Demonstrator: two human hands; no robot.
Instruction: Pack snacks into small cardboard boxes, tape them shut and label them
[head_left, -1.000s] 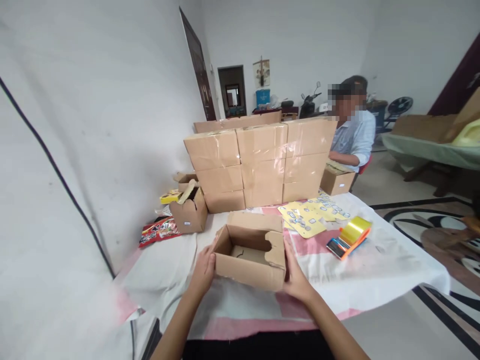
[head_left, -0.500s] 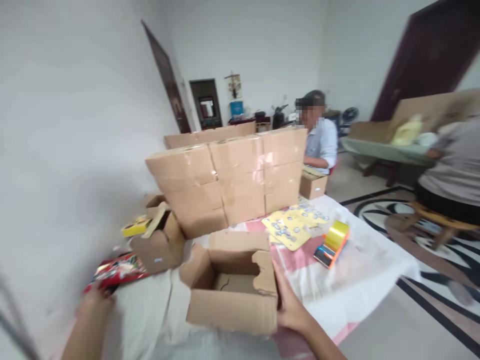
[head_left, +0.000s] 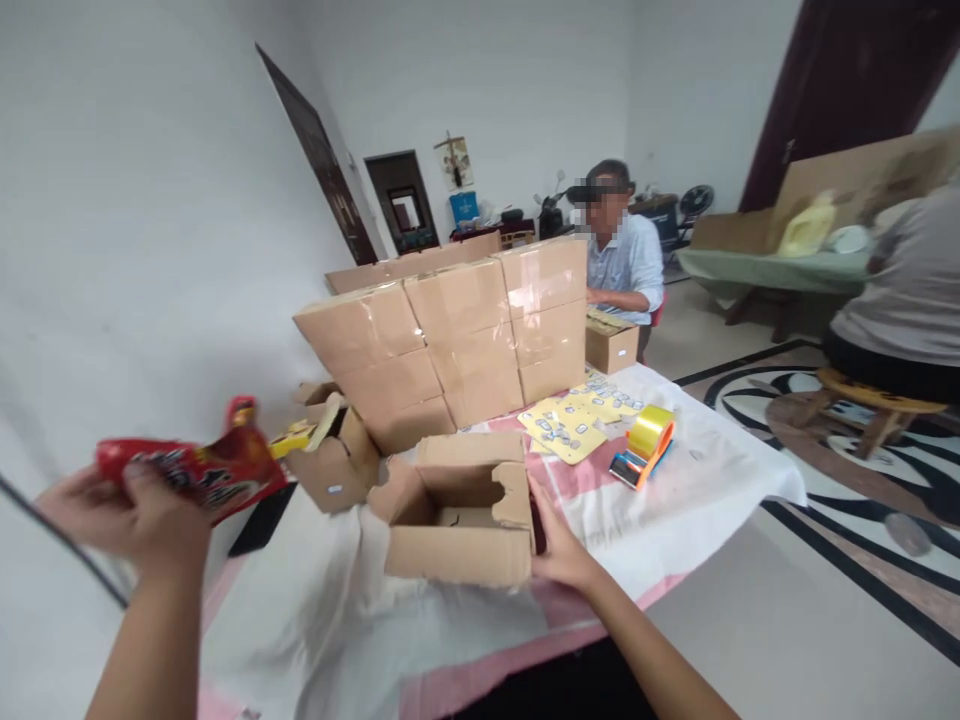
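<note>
My left hand (head_left: pixel 142 515) grips a shiny red printed packet (head_left: pixel 217 475), raised above the table's left edge. Under it lies a flat black object (head_left: pixel 261 522) whose kind I cannot make out. In front of me stands an open cardboard box (head_left: pixel 459 556), its flaps up and torn at the edges. My right hand (head_left: pixel 559 540) is on the box's right side, fingers along the outer wall. Little shows inside the box beyond a bare cardboard bottom.
Stacked taped cartons (head_left: pixel 472 345) wall off the table's back. Left stands another open box (head_left: pixel 334 470) beside a yellow packet (head_left: pixel 294 438). Yellow printed sheets (head_left: pixel 570 430) and a tape dispenser (head_left: pixel 643 448) lie to the right. A person (head_left: pixel 626 265) sits behind; another (head_left: pixel 907 290) sits far right.
My left hand has lifted the red packet up and leftward from the table, uncovering the black object. My right hand stays on the box. The view has shifted slightly.
</note>
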